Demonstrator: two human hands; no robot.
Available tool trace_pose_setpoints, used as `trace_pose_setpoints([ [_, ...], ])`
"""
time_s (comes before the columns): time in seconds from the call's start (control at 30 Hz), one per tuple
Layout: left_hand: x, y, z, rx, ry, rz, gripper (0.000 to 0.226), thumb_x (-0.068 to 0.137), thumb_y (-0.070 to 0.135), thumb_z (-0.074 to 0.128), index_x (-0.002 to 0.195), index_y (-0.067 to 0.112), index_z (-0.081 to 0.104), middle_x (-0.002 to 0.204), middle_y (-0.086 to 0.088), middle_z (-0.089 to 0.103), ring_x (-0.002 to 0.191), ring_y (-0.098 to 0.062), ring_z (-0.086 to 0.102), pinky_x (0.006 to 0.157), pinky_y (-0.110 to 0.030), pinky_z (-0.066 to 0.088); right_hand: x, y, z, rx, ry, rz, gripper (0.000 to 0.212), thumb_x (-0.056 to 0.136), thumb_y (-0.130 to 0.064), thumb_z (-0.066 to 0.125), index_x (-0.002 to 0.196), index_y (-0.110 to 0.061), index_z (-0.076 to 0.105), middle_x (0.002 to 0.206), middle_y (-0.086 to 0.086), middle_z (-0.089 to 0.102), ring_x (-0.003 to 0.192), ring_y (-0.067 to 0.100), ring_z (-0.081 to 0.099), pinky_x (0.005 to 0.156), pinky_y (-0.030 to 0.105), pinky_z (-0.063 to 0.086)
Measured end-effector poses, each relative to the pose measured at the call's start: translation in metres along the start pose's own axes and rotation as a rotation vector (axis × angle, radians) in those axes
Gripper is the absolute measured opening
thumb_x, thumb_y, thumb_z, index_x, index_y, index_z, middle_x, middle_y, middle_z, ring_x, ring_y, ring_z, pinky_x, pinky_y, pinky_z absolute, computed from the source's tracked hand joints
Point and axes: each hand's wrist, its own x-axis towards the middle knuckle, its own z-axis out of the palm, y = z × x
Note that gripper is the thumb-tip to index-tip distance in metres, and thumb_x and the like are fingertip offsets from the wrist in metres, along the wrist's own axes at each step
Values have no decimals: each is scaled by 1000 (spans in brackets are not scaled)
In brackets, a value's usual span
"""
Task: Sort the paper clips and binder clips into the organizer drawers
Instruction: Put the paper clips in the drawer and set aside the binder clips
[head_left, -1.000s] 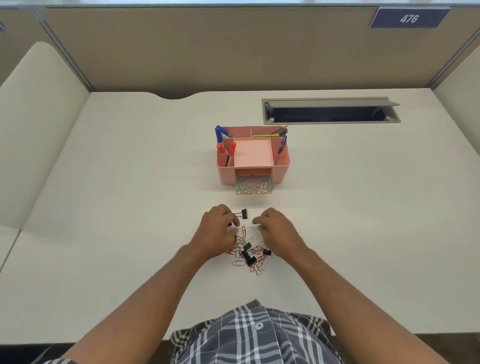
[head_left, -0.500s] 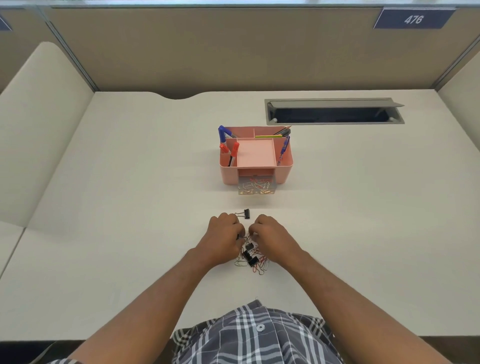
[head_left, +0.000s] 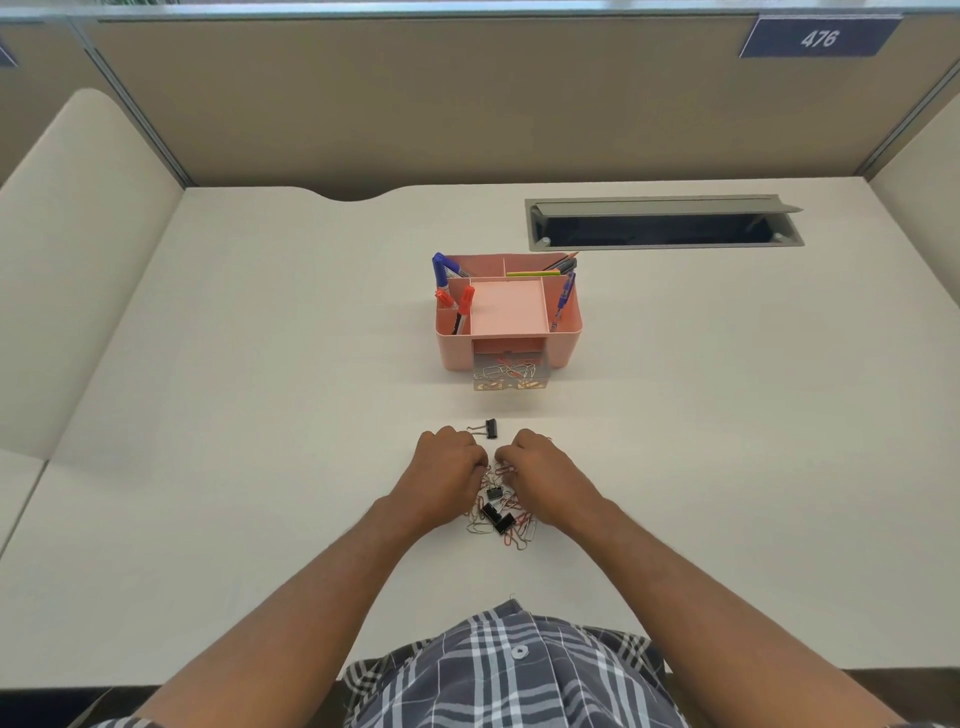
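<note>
— Hands?
— I see left hand (head_left: 451, 475) and right hand (head_left: 540, 475) curled over the clip pile (head_left: 500, 514) on the desk (head_left: 260, 415); grasp unclear.
— Organizer?
— Pink organizer (head_left: 511, 312) beyond, drawer (head_left: 509, 376) out, holding paper clips.

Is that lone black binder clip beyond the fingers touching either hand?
Apart. The head view shows bare desk between the lone binder clip and both the left hand and the right hand.
</note>
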Motion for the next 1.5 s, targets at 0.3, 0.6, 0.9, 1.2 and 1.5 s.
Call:
trace_pose_setpoints([
  [0.3, 0, 3, -8, -84, 21, -84, 19, 95, 19, 50, 92, 25, 67, 91, 4, 68, 91, -23, 56, 76, -37, 39, 1, -4, -4, -17, -47, 19, 12, 88, -5, 52, 94, -10, 61, 103, 8, 52, 94, 25, 49, 77, 37, 45],
  [0.6, -1, 2, -11, -435, 148, -204, 13, 94, 15, 58, 98, 15, 71, 97, 2, 71, 92, -16, 61, 82, -31, 48, 2, -2, -17, 1, -142, 78, 16, 83, -5, 46, 83, -17, 57, 90, 4, 62, 83, 23, 53, 66, 33, 42],
  [0.9, 3, 3, -13, -556, 111, -283, 17, 93, 8, 58, 102, 16, 71, 96, 4, 69, 86, -10, 61, 72, -8, 40, 0, 7, -29, -1, -124, 48, 27, 90, -11, 46, 99, -11, 70, 98, 7, 63, 93, 27, 58, 77, 37, 49],
  [1.2, -2, 4, -11, -359, 67, -264, 12, 87, 13, 59, 86, 20, 69, 84, 8, 66, 84, -15, 60, 70, -26, 41, 1, 9, -28, 108, -25, 197, 14, 95, -14, 49, 88, -19, 59, 95, 1, 63, 88, 21, 56, 73, 32, 45],
  [1.5, -1, 2, -15, -400, 91, -278, 20, 92, 4, 55, 105, 10, 70, 101, -4, 71, 95, -22, 62, 86, -39, 51, 8, 1, -16, 71, 7, 123, 21, 96, -16, 51, 108, -15, 68, 102, 4, 64, 97, 24, 58, 80, 35, 48],
])
